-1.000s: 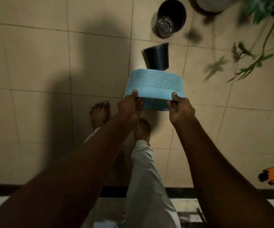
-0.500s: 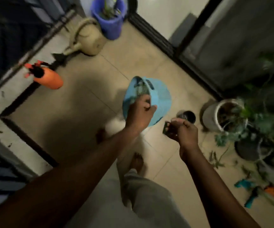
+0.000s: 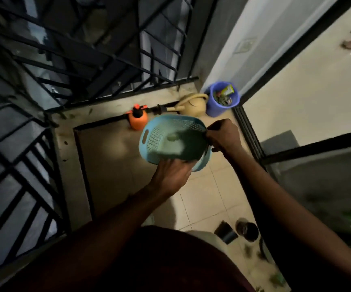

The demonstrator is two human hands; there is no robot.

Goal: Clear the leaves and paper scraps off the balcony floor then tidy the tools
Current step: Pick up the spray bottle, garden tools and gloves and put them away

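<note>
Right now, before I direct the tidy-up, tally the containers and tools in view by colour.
Blue: 2 (basket, bucket)
Black: 2 (pot, second pot)
Orange: 1 (sprayer)
Beige: 1 (watering can)
Total: 6

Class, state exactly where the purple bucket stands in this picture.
In the head view, the purple bucket stands in the far corner, just right of the beige watering can, beside the sliding door track.

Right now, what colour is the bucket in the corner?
Blue-violet; the round plastic bucket shows best in the head view.
</note>
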